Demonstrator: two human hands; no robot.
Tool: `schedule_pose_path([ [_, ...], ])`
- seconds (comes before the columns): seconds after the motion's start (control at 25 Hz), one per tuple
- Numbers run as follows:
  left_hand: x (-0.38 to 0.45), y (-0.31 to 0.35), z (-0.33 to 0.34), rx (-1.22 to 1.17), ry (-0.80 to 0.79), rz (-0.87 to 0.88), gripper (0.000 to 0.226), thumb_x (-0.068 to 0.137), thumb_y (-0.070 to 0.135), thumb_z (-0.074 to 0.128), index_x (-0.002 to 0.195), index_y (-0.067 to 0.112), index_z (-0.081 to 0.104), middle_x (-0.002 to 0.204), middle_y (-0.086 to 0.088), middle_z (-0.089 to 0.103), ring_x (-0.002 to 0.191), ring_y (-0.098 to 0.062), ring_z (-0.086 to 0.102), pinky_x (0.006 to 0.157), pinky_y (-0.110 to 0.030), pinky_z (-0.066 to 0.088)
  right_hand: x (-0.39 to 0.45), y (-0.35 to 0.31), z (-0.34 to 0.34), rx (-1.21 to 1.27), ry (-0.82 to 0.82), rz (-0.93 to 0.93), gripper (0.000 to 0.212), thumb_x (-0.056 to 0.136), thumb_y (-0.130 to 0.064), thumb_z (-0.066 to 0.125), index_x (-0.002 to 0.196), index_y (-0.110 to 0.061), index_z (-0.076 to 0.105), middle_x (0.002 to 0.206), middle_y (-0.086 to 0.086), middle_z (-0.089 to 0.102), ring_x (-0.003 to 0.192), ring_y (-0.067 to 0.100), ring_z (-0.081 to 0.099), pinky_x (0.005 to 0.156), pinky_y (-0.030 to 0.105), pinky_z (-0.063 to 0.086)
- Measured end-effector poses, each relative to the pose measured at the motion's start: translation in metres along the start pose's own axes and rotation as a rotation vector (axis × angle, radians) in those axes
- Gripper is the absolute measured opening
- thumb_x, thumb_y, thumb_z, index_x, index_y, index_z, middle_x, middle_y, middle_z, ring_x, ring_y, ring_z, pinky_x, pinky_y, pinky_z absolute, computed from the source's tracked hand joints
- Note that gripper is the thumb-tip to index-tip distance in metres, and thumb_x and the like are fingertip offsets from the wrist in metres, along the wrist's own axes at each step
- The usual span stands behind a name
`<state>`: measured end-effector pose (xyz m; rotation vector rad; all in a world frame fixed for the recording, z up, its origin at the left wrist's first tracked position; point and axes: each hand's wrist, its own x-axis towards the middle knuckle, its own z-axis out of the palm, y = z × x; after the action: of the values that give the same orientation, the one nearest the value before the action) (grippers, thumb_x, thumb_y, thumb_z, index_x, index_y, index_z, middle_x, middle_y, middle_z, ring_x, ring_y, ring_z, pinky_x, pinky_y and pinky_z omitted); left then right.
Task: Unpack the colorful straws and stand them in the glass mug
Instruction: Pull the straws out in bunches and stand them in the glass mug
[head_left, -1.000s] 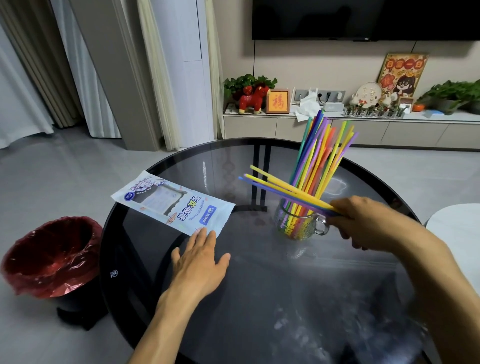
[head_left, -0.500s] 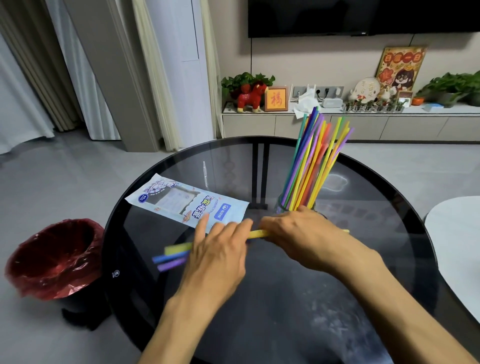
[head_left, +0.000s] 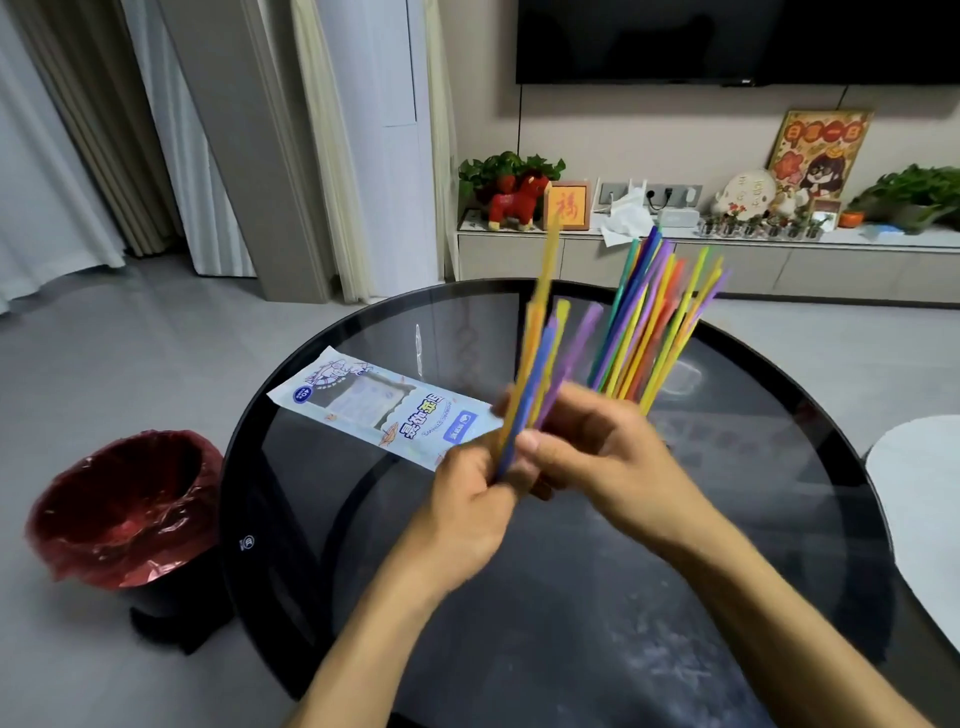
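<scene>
A small bundle of straws (head_left: 543, 358), yellow, blue and purple, points steeply upward over the middle of the round glass table (head_left: 322, 478). My left hand (head_left: 467, 499) grips the bundle's lower end, and my right hand (head_left: 597, 447) is closed around it just above. Behind my right hand many more colourful straws (head_left: 654, 317) lean to the right; the glass mug that holds them is hidden by the hand. The straw packet (head_left: 374, 405), white and blue, lies flat on the table to the left.
A bin with a red liner (head_left: 124, 504) stands on the floor left of the table. A white round surface (head_left: 919, 499) sits at the right edge. A low cabinet (head_left: 727, 260) with plants and ornaments runs along the back wall under a television.
The few loose straws lay flat on the table under both hands half a second ago. Now both hands have lifted them and turned them nearly upright, beside the straws in the mug.
</scene>
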<state>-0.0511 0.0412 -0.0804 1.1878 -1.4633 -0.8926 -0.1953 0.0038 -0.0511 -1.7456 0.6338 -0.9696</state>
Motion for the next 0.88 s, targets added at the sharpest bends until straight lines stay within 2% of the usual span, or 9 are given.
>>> schedule_pose_path([
  [0.08, 0.001, -0.007, 0.003, 0.049, -0.068, 0.025, 0.021, 0.091, 0.007, 0.055, 0.1, 0.022, 0.067, 0.088, 0.013, 0.072, 0.092, 0.002, 0.068, 0.08, -0.016, 0.052, 0.001, 0.009, 0.003, -0.174, -0.06, -0.076, 0.022, 0.09, -0.013, 0.066, 0.111, -0.01, 0.072, 0.101, 0.0, 0.076, 0.095, 0.004, 0.069, 0.077, 0.018, 0.052],
  [0.16, 0.0, -0.02, 0.004, 0.054, -0.097, -0.031, 0.023, 0.093, 0.005, 0.054, 0.104, 0.024, 0.061, 0.089, 0.014, 0.07, 0.091, 0.004, 0.066, 0.08, -0.018, 0.052, 0.001, 0.012, 0.002, -0.171, -0.04, -0.068, 0.018, 0.09, -0.016, 0.065, 0.106, -0.021, 0.074, 0.098, -0.008, 0.076, 0.093, 0.003, 0.07, 0.074, 0.021, 0.056],
  [0.28, -0.005, -0.042, 0.008, 0.147, -0.162, -0.167, 0.018, 0.096, 0.007, 0.05, 0.11, 0.014, 0.058, 0.099, 0.003, 0.073, 0.094, 0.001, 0.067, 0.087, -0.022, 0.051, 0.0, 0.026, 0.003, -0.066, 0.04, 0.009, 0.015, 0.089, -0.029, 0.066, 0.095, -0.016, 0.071, 0.088, 0.027, 0.071, 0.071, 0.044, 0.069, 0.054, 0.059, 0.054],
  [0.36, -0.008, -0.048, 0.007, 0.196, -0.196, -0.215, 0.016, 0.098, 0.015, 0.05, 0.109, 0.014, 0.061, 0.1, 0.005, 0.074, 0.095, 0.004, 0.066, 0.084, -0.014, 0.049, 0.002, 0.031, 0.0, -0.044, 0.027, 0.056, 0.018, 0.089, -0.029, 0.066, 0.096, -0.013, 0.07, 0.085, 0.026, 0.071, 0.069, 0.052, 0.066, 0.05, 0.065, 0.05],
  [0.48, -0.006, -0.05, 0.005, 0.239, -0.26, -0.267, 0.022, 0.098, 0.027, 0.049, 0.106, 0.018, 0.068, 0.1, 0.011, 0.074, 0.091, 0.007, 0.066, 0.087, -0.019, 0.05, 0.002, 0.035, -0.005, -0.07, -0.032, 0.099, 0.012, 0.093, -0.014, 0.063, 0.096, -0.004, 0.069, 0.088, 0.008, 0.077, 0.08, 0.032, 0.073, 0.068, 0.05, 0.058],
  [0.56, -0.007, -0.051, 0.005, 0.299, -0.271, -0.274, 0.023, 0.096, 0.036, 0.052, 0.103, 0.022, 0.069, 0.095, 0.012, 0.074, 0.085, 0.004, 0.066, 0.086, -0.026, 0.053, 0.003, 0.038, -0.011, -0.068, -0.005, 0.115, 0.014, 0.092, -0.012, 0.064, 0.094, 0.001, 0.068, 0.089, 0.016, 0.076, 0.086, 0.033, 0.074, 0.075, 0.049, 0.059],
  [0.68, -0.007, -0.053, 0.005, 0.406, -0.194, -0.224, 0.021, 0.087, 0.044, 0.061, 0.098, 0.026, 0.062, 0.089, 0.006, 0.07, 0.077, -0.003, 0.061, 0.079, -0.034, 0.052, 0.005, 0.038, -0.021, -0.039, 0.129, 0.121, 0.009, 0.092, -0.008, 0.061, 0.094, -0.002, 0.068, 0.091, 0.023, 0.074, 0.085, 0.034, 0.073, 0.067, 0.043, 0.06],
  [0.76, -0.007, -0.055, 0.002, 0.354, -0.147, -0.185, 0.03, 0.085, 0.042, 0.066, 0.113, 0.035, 0.06, 0.102, 0.014, 0.069, 0.093, 0.003, 0.063, 0.088, -0.028, 0.053, 0.008, 0.032, -0.034, 0.089, 0.288, 0.132, 0.009, 0.093, -0.004, 0.058, 0.097, -0.003, 0.065, 0.083, 0.015, 0.076, 0.079, 0.026, 0.074, 0.06, 0.032, 0.059],
  [0.88, -0.004, -0.052, 0.002, 0.273, -0.042, -0.162, 0.032, 0.089, 0.031, 0.065, 0.121, 0.032, 0.06, 0.11, 0.014, 0.068, 0.099, 0.008, 0.061, 0.089, -0.015, 0.05, 0.008, 0.023, -0.059, 0.227, 0.425, 0.122, 0.013, 0.095, -0.003, 0.054, 0.104, -0.001, 0.063, 0.079, 0.009, 0.076, 0.077, 0.025, 0.075, 0.065, 0.034, 0.062],
])
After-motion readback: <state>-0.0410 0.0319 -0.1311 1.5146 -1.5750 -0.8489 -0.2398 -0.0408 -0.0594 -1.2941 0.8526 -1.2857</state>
